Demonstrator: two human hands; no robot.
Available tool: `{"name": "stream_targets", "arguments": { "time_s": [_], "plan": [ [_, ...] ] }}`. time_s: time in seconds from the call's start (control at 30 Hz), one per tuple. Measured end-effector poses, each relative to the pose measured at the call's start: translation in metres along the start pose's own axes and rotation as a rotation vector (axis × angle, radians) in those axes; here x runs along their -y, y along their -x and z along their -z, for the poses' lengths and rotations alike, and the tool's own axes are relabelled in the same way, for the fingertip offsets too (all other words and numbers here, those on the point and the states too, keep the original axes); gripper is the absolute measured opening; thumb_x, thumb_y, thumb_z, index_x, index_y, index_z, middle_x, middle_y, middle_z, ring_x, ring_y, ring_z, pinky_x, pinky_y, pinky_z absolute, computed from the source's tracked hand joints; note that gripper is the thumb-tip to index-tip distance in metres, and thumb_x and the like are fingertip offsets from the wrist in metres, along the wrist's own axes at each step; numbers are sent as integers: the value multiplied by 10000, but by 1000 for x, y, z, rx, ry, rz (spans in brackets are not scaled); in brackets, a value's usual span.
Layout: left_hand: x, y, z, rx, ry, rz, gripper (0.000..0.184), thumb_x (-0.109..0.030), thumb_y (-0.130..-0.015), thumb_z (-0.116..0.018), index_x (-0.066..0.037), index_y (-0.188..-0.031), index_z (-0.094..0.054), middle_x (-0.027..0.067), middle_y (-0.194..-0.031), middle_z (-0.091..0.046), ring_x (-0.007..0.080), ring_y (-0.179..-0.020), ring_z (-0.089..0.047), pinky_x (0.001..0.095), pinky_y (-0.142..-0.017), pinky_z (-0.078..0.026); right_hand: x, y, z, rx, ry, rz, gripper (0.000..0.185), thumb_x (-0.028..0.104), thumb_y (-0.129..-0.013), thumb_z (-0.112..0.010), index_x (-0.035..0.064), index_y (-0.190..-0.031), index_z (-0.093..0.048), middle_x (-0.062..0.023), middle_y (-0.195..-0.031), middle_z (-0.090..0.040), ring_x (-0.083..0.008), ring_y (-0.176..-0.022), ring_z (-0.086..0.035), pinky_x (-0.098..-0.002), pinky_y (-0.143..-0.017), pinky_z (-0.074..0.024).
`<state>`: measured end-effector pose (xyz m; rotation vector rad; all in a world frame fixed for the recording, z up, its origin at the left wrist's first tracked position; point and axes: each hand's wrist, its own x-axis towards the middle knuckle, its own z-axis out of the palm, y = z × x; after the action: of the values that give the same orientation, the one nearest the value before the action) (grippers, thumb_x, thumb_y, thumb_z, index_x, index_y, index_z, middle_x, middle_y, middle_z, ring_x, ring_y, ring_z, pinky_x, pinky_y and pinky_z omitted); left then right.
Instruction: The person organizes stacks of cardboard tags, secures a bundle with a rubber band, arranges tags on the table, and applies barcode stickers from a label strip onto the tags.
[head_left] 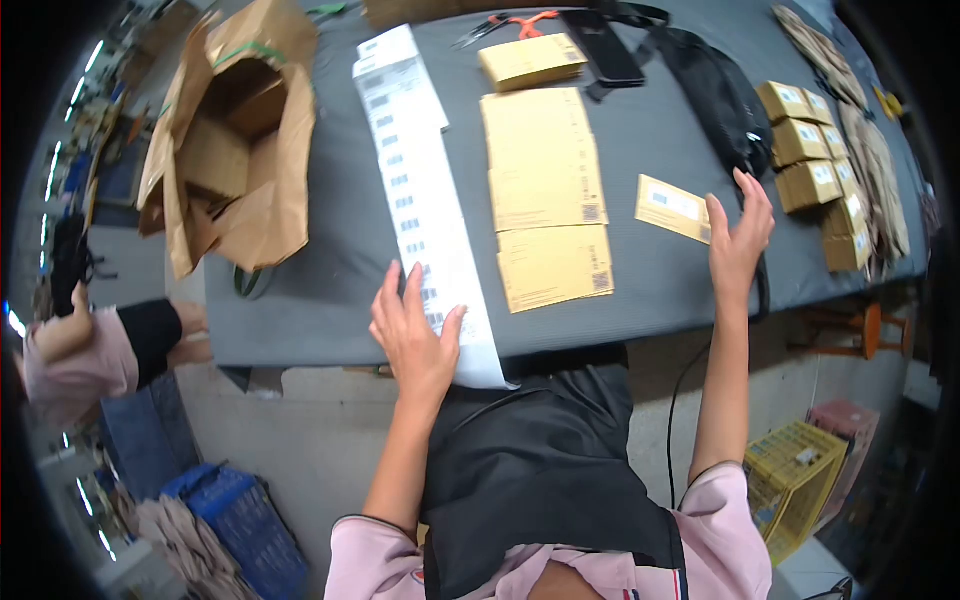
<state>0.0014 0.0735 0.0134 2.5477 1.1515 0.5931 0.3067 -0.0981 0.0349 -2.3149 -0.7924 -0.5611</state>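
My left hand lies with fingers spread on a long white strip of printed labels, which runs down over the table's front edge. To the right, my right hand is open, its thumb at the right end of a small yellow card bearing a white label. Between my hands, overlapping yellow cards form a column on the dark tabletop. A thicker stack of yellow cards sits above that column.
An open brown paper bag stands at the left. Orange-handled scissors, a black phone and a black bag lie at the back. Small labelled boxes are stacked right. A person is at far left.
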Motion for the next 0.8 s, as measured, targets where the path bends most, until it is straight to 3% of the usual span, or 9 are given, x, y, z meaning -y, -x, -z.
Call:
{"name": "stream_targets", "arguments": {
  "time_s": [0.03,0.1,0.13,0.27,0.3,0.37,0.5,0.6,0.8],
  "plan": [
    [3,1,1,20,50,27,647,-141,-709,-746,-30,-1283,-470,196,-1315,-412,360,-1173,-402,445,-957,-336,22,8,6,19,-133,34,311,140,-858,-622,56,-1151,-556,-100,-1160,-557,-249,-1070,-514,-378,-924,-395],
    [5,-3,4,39,121,55,661,-105,-699,-753,-20,-1287,-464,209,-1293,-416,361,-1157,-407,430,-961,-341,74,38,10,434,-629,-350,211,69,-864,-592,14,-1066,-576,-100,-1001,-589,-200,-907,-577,-298,-786,-465],
    [5,-5,5,80,155,120,672,-72,-701,-745,-13,-1301,-449,211,-1285,-416,336,-1100,-451,411,-928,-379,100,52,8,518,-742,-216,163,47,-865,-577,-1,-1021,-580,-95,-894,-591,-160,-796,-590,-260,-697,-480],
    [2,-20,21,231,432,457,661,16,-765,-680,-1,-1356,-384,196,-1246,-489,230,-972,-575,339,-828,-483,150,110,-10,838,-938,-285,239,21,-820,-633,-27,-1036,-543,-128,-946,-554,-215,-840,-606,-296,-738,-510],
    [4,-20,21,230,430,461,661,16,-765,-680,-1,-1356,-384,196,-1246,-489,230,-972,-575,339,-828,-483,154,118,-13,805,-938,-249,264,18,-817,-635,-22,-1052,-522,-132,-968,-550,-225,-852,-606,-291,-733,-507],
    [10,-16,21,217,1342,637,619,61,-828,-601,1,-1384,-338,169,-1193,-566,164,-952,-610,285,-799,-512,159,124,-10,757,-877,-224,263,17,-815,-645,-13,-1027,-493,-118,-941,-569,-210,-824,-608,-292,-718,-502],
    [6,-8,23,193,1395,559,570,76,-878,-521,-7,-1405,-321,157,-1162,-595,144,-1023,-585,270,-861,-482,160,134,-13,865,-1141,-597,250,26,-819,-663,18,-952,-452,-77,-842,-587,-101,-729,-562,-239,-677,-470],
    [4,-5,17,153,1359,525,499,54,-880,-540,1,-1359,-412,132,-1168,-589,132,-1036,-569,255,-866,-468,165,137,-13,874,-1194,-624,261,17,-811,-671,24,-951,-450,-73,-831,-583,-78,-715,-548,-220,-657,-459],
    [-13,-6,23,184,1398,540,414,28,-842,-614,9,-1250,-546,104,-1142,-600,128,-990,-574,260,-878,-457,166,138,-11,536,-849,-136,239,4,-806,-664,23,-987,-509,-92,-811,-597,-188,-703,-611,-281,-654,-488]
  ]
}}
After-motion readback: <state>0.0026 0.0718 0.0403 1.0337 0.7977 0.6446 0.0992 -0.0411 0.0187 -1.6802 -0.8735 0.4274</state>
